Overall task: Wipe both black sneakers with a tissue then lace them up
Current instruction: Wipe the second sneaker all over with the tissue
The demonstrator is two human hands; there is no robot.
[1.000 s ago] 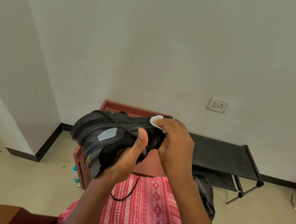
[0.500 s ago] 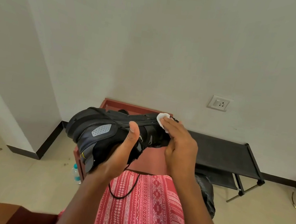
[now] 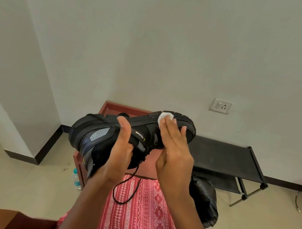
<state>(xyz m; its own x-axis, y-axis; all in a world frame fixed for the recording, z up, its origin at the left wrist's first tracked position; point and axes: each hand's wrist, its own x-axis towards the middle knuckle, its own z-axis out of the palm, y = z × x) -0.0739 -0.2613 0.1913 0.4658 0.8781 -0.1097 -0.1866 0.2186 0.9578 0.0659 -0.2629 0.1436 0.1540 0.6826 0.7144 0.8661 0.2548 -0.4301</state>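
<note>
My left hand (image 3: 119, 158) grips the raised sneaker (image 3: 97, 136), its fingers hidden behind it. My right hand (image 3: 174, 152) presses the mostly covered tissue (image 3: 163, 116) against its toe with straight fingers. The other sneaker (image 3: 204, 198) lies half-hidden behind my forearm.

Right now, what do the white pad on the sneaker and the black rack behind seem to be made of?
White pad: probably tissue or cotton, matte, with a soft rounded edge. Black rack: seemingly dull fabric shelves stretched on thin metal tubes; one leg looks pale and slightly shiny.
</note>
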